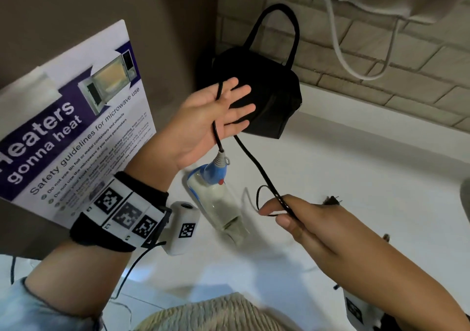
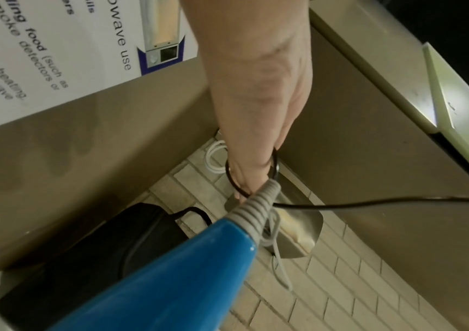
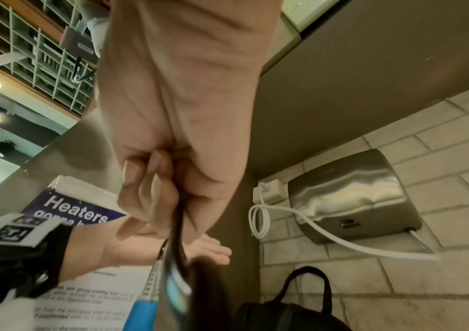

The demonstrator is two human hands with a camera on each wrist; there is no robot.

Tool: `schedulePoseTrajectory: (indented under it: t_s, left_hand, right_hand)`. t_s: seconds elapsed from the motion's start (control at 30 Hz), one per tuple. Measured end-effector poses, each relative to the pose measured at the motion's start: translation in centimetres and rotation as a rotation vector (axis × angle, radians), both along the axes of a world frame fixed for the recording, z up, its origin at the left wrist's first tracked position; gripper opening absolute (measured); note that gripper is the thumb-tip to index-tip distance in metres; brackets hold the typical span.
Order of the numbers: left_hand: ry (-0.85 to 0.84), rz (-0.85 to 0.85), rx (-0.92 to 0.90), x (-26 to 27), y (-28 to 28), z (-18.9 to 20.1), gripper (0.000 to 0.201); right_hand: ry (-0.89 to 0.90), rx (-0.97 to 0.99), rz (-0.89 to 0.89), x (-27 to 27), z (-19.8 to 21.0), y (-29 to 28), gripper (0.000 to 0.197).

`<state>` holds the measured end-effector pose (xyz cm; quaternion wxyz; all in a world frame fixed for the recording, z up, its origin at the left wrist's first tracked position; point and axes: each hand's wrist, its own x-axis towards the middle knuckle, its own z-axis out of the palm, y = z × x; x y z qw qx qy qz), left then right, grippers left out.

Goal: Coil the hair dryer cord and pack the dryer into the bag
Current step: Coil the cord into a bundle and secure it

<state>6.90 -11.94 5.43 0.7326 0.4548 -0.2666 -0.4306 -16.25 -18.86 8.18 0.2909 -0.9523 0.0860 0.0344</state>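
Observation:
My left hand (image 1: 229, 109) is raised with its palm up and fingers straight. The black cord (image 1: 254, 162) is looped round those fingers (image 2: 244, 179). From the palm the cord drops to the grey strain relief of the white and blue hair dryer (image 1: 216, 196), whose blue handle (image 2: 171, 268) points up at the hand. My right hand (image 1: 292, 216) grips the cord lower right, with a small loop beside it and the plug (image 1: 333, 200) sticking out past it. The black bag (image 1: 267, 101) stands in the corner behind my left hand, handle up.
The white counter (image 1: 356, 178) runs to a brick wall. A microwave safety poster (image 1: 76, 127) leans on the left wall. A steel hand dryer (image 3: 349, 197) with a white cable (image 1: 338, 45) hangs on the wall above the bag.

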Motion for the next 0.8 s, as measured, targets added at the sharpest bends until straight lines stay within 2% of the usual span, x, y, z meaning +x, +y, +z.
schedulePoseTrajectory:
  t_s: [0.1,0.23,0.33,0.43,0.57,0.7,0.8]
  left_hand:
    - [0.019,0.017,0.000,0.7,0.4,0.6,0.045]
    - [-0.112,-0.033,0.093,0.8,0.5,0.6,0.037]
    - [-0.153,-0.013,0.115,0.2,-0.1,0.3,0.037]
    - [-0.087,0.013,0.101,-0.3,-0.9,0.0,0.043]
    - [-0.051,-0.087,0.139,-1.5,-1.3,-0.1,0.058]
    - [-0.118,-0.228,0.156,-2.0,-1.6,-0.1,0.076]
    - [-0.171,-0.286,0.190,-2.2,-1.6,-0.2,0.077]
  right_hand:
    - [-0.137,-0.011,-0.045,-0.6,0.8,-0.4,0.030]
    - [-0.358,0.005,-0.153,-1.5,2.3,-1.8,0.024]
    - [-0.425,-0.032,-0.107,-1.0,2.9,-1.7,0.021]
    - [-0.472,-0.028,-0.040,-0.4,2.9,-1.2,0.022]
    - [-0.617,0.055,-0.108,1.1,4.1,-1.9,0.019]
    - [-0.728,0.041,-0.153,3.7,5.0,-2.7,0.017]
    - [-0.788,0.028,-0.165,5.9,5.4,-3.9,0.016]
